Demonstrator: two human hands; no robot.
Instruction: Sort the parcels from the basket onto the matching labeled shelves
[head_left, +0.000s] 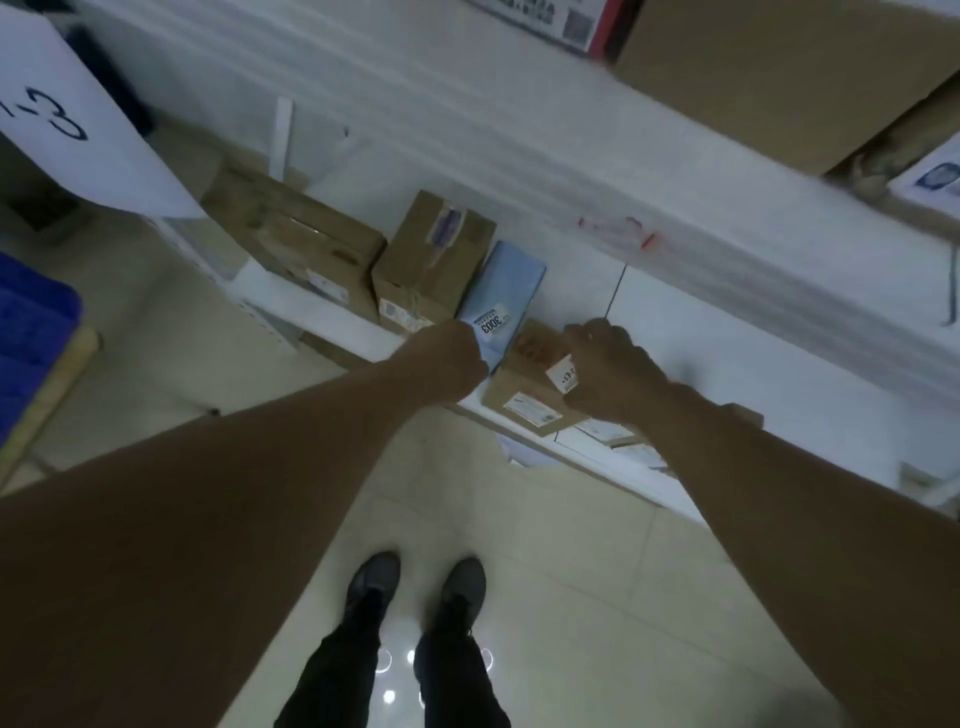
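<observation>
A light blue parcel (506, 291) with a white sticker reading 3003 stands on edge on the white shelf (727, 332). My left hand (449, 364) grips its near end. Beside it on the right lies a small brown cardboard parcel (527, 384) with white labels, and my right hand (608, 374) grips its right side, fingers curled over the top. Both arms reach forward and down to this shelf.
Two more brown boxes (431, 265) (291, 234) stand left of the blue parcel. A large cardboard box (769, 67) sits on the shelf above. A blue basket (31, 332) is at the left edge, under a paper sign (62, 119) marked "-3". My shoes (415, 587) stand on tiled floor.
</observation>
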